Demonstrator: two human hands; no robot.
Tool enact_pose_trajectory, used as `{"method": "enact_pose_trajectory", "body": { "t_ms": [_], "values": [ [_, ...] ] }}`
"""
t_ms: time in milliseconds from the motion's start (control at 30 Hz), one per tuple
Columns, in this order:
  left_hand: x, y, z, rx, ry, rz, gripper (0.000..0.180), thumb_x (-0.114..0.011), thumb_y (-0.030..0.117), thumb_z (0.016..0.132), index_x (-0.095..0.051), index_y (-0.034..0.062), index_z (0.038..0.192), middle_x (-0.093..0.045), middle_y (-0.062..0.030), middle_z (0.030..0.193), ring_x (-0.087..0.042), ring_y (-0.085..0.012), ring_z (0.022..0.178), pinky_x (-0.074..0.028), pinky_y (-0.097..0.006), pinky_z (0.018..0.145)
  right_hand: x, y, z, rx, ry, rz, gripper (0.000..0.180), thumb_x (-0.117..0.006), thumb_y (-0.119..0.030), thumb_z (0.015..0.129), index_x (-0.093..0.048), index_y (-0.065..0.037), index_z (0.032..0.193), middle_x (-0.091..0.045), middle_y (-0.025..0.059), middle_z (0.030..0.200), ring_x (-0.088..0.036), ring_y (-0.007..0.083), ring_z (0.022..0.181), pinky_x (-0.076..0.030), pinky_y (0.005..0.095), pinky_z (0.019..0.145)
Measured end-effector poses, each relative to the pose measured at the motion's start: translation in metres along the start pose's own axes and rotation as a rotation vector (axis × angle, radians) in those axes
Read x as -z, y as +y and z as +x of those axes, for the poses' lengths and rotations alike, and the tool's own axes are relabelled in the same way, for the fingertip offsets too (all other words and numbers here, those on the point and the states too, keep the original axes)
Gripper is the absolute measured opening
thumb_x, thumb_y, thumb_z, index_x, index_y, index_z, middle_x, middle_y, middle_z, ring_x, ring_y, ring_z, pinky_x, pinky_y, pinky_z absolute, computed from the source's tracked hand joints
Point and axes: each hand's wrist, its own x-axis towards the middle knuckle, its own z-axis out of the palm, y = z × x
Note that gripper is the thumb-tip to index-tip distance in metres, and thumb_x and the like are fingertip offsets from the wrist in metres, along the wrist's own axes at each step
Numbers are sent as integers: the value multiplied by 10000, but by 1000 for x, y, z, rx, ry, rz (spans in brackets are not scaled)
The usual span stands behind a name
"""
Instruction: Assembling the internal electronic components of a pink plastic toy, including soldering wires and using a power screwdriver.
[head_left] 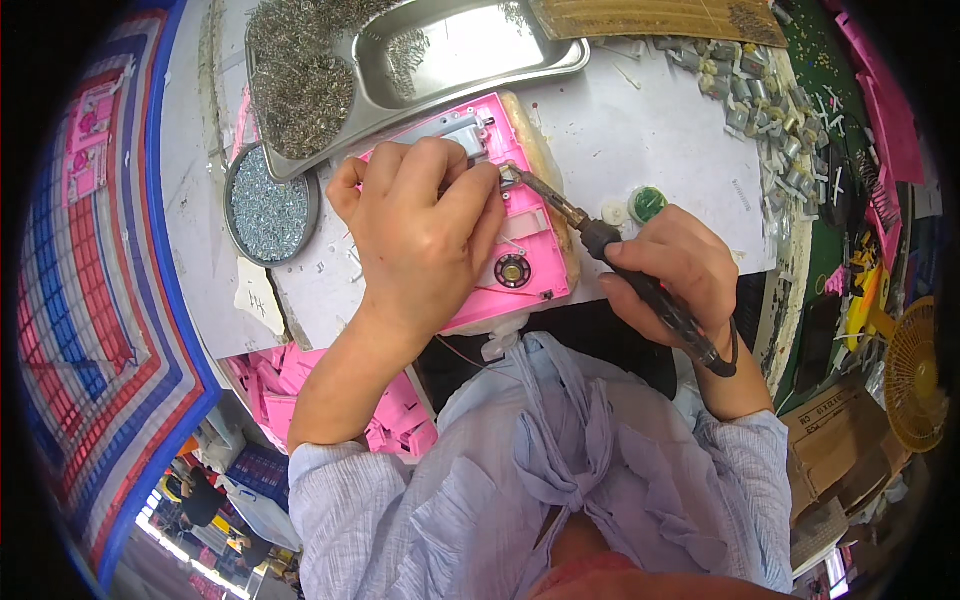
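At the left of the frame, one round dark-rimmed dish (pixel 312 215) of small silvery metal pieces sits on the white-covered bench (pixel 605 140). Just above, one shiny steel tray (pixel 490 88) shows two compartments holding coiled metal springs (pixel 300 95), too many to count.

Near the centre, the left hand (pixel 425 225) bends over one bright pink plastic casing (pixel 552 255), fingers bunched; its fingertips are partly hidden, so I cannot tell what they pinch. One round black speaker (pixel 513 271) lies in the casing's lower part.

Right of that, the right hand (pixel 690 270) wraps around one black-handled soldering iron (pixel 600 237), its tip by the left fingertips. This looks like soldering; the next move seems to call for a steady part and fingers clear of the tip.

One green round piece (pixel 647 204) and one white disc (pixel 615 213) lie beyond; uncountable silvery motor-like cylinders (pixel 790 165) fill the upper right.
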Motion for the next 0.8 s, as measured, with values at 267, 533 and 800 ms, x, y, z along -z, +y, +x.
{"method": "enact_pose_trajectory", "body": {
  "t_ms": [267, 533, 800],
  "values": [
    [-1, -3, -2, -27, 11, 13, 155, -800, 180, 718, -724, 160, 851, -557, 32, 846, -538, -184, 827, -305, -423, 854, 1, -1, 0, -8, -13, 9, 330, -855, -23, 639, -729, -71, 941, -591, 40, 679, -558, 221, 575, -445, 314, 508],
    [0, -3, 1, -41, 6, 13, 156, -795, 176, 708, -709, 166, 837, -565, 28, 847, -538, -189, 816, -310, -408, 833, 9, -1, 6, 51, -51, -25, 350, -847, 9, 633, -728, -82, 950, -614, 47, 713, -569, 219, 596, -456, 315, 526],
    [1, -2, 2, -53, 10, 39, 148, -792, 175, 713, -705, 166, 833, -560, 27, 841, -540, -186, 812, -311, -408, 833, 15, 1, 2, 66, 2, -14, 415, -846, 31, 627, -699, -75, 1000, -621, 48, 732, -578, 222, 605, -463, 322, 530]
  ]
}}
